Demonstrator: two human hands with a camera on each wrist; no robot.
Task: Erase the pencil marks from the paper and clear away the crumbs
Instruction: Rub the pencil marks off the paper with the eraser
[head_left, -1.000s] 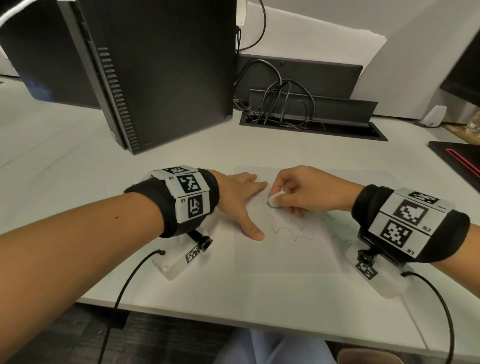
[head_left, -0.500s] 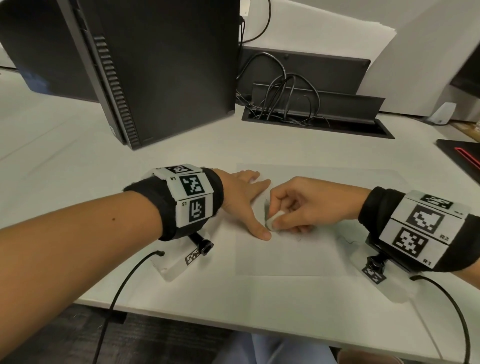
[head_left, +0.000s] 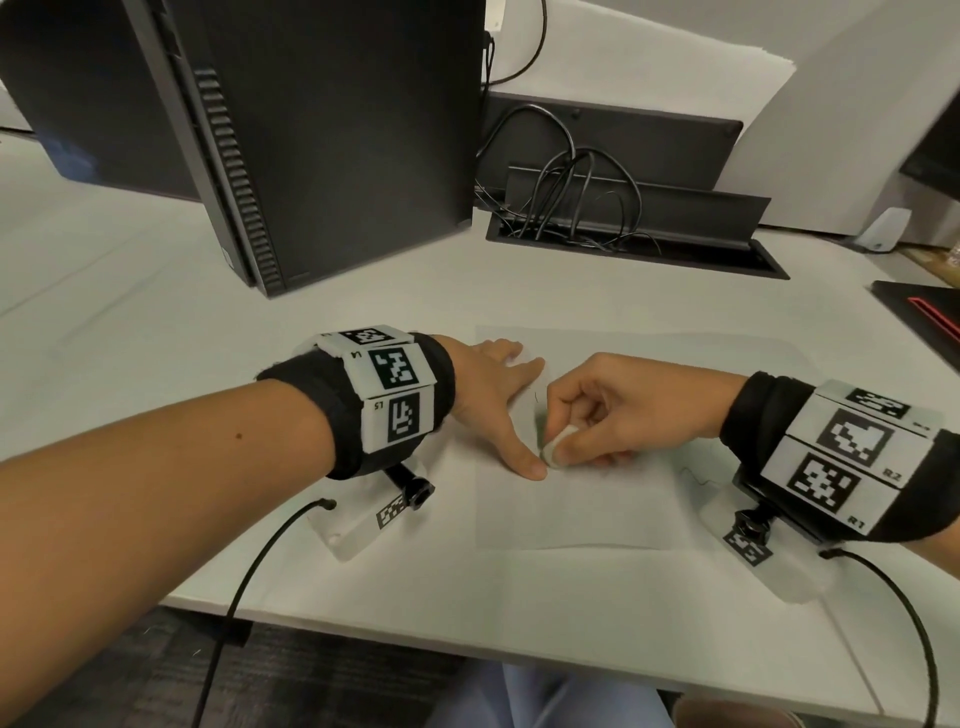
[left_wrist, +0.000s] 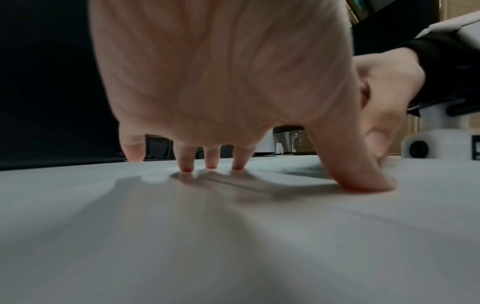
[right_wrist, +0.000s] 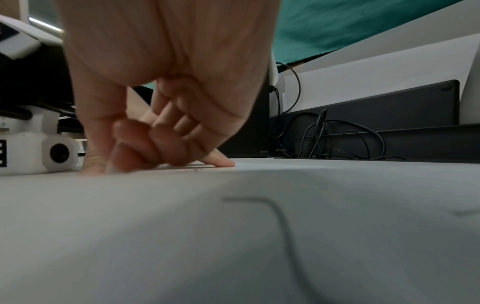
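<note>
A white sheet of paper (head_left: 582, 509) lies flat on the white desk. My left hand (head_left: 501, 400) presses its left edge with straight spread fingers (left_wrist: 211, 162) and thumb. My right hand (head_left: 597, 415) pinches a small white eraser (head_left: 558, 448) and holds it against the paper right beside the left thumb tip. A faint pencil squiggle (head_left: 696, 475) shows on the paper near my right wrist, and the same kind of curved line (right_wrist: 275, 214) appears close up in the right wrist view. A short mark (head_left: 535, 397) shows between the hands.
A black computer tower (head_left: 311, 135) stands behind my left hand. An open cable tray (head_left: 634, 249) with black cords sits at the back centre. A black pad with a red stripe (head_left: 924, 312) lies at the right edge. The desk's front edge (head_left: 467, 644) is close to me.
My right hand has drawn the eraser toward me and leftward, down to the left thumb tip. The wavy lines seen in the middle a second ago no longer show. The left hand stayed put.
</note>
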